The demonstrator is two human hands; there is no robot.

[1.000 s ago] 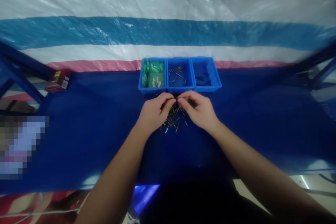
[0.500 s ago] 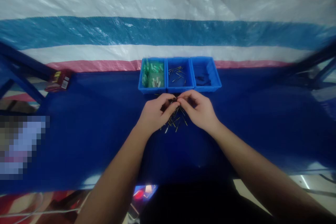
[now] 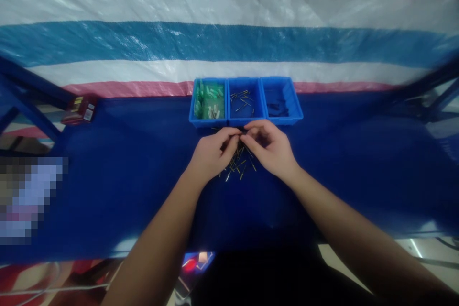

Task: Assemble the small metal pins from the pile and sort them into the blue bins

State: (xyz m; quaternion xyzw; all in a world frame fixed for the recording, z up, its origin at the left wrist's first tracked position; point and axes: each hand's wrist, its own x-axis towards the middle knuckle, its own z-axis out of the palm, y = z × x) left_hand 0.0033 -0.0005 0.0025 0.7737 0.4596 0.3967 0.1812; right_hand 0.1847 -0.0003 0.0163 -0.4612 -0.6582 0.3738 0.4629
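Striped plastic sheeting in red, white and blue (image 3: 229,43) fills the upper part of the frame behind a dark blue, smooth-topped counter (image 3: 340,162). At the left edge of the counter sits a small dark red cardboard box with a pale label (image 3: 77,109), and a lit screen (image 3: 197,263) shows at the bottom of the frame.

Three open blue plastic bins stand side by side above the centre. The left bin (image 3: 208,123) holds small green and whitish pieces (image 3: 214,114), the middle bin (image 3: 245,113) a scatter of thin brass-coloured metal pins (image 3: 245,103), and the right bin (image 3: 296,100) some dark pieces (image 3: 276,107) too dim to make out.

Just below the bins, at the centre of the frame, a loose heap of slender brass-and-silver metal pins (image 3: 237,160) lies on the counter, partly under the person's hands. The left hand (image 3: 215,150) and the right hand (image 3: 270,148) meet over it, the thumb and forefinger of each drawn close in a pinch. Whether those fingers are fully closed, or have hold of a pin, cannot be told.

The handling appears to be midway: many pins lie loose in the heap. Whether those in the middle bin are dealt with or waiting is unclear.
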